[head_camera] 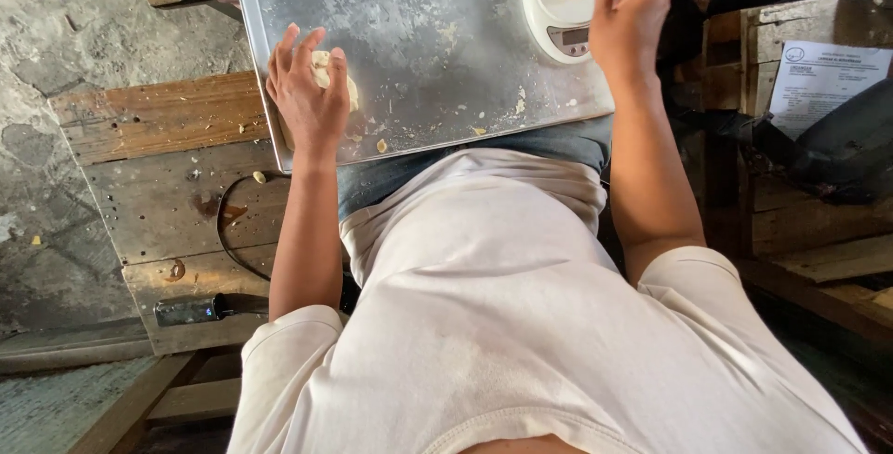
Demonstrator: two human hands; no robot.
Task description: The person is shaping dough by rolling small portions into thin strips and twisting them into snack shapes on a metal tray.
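The person's left hand (310, 91) lies palm down at the upper left of the frame with fingers loosely spread and curled, its bare forearm running straight down toward the chest, while the right hand (626, 17) reaches to the top right, fingers bunched together, wrist bent.

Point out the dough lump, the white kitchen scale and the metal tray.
dough lump (323, 60): head view, pale top edge showing past the left hand's fingers.
white kitchen scale (549, 7): head view, round white rim.
metal tray (437, 35): head view, bare floured middle.
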